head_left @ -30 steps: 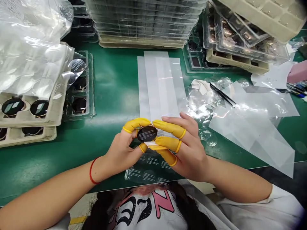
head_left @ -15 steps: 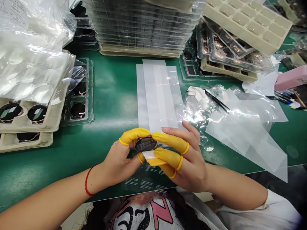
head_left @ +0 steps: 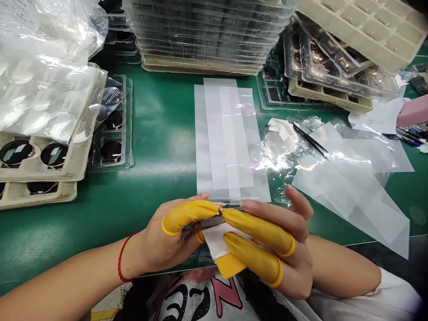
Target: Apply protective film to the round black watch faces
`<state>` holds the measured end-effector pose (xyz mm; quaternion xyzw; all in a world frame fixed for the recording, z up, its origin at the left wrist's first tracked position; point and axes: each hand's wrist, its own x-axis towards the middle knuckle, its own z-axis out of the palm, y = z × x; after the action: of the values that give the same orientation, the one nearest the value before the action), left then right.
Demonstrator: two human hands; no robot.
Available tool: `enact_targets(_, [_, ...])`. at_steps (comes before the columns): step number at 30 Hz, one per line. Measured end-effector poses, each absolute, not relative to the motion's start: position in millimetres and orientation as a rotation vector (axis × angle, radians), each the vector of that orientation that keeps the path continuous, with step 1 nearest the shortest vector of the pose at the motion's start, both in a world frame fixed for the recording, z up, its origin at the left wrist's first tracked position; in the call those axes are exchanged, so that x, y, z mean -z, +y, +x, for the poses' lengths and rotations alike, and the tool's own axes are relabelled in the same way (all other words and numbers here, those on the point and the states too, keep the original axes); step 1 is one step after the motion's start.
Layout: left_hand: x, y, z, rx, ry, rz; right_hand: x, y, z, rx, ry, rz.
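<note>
My left hand [head_left: 162, 238], with yellow finger cots on its index finger and thumb, grips a round dark watch face [head_left: 209, 222] with a metallic rim. The disc is tilted, so only a thin edge of it shows between my fingers. My right hand [head_left: 284, 238] also wears yellow cots and pinches a white cloth [head_left: 214, 240], which hangs just below the disc. One cotted fingertip of that hand meets the disc's upper right rim. Behind my hands, white film strips [head_left: 219, 147] lie on the green table [head_left: 160, 133]. Under my hands, film with white print is partly hidden.
Trays of round watch faces [head_left: 53, 154] are stacked at left beneath a clear film sheet. A tall pile of clear trays [head_left: 207, 35] stands at the back. Right of the strips lie black tweezers [head_left: 309, 139], crumpled film and translucent sheets [head_left: 351, 178]. Stacked trays [head_left: 334, 76] occupy the back right.
The watch face has tipped from showing its printed top to nearly edge-on. Both hands have come lower, nearer my body, and more of the white cloth shows.
</note>
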<state>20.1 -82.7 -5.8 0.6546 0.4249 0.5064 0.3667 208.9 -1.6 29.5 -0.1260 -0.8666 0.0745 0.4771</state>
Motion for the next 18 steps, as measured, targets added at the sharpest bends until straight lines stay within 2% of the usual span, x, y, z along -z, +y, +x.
enact_targets(8, [4.0,-72.6,20.3,-1.449,1.119,1.957,-31.1,-0.3,209.7,-0.170,-2.133,-0.309])
enact_targets(18, [-1.8,-70.9,19.6,-1.414,1.237,2.114,-30.3,1.2,210.8,-0.142,-2.137,-0.296])
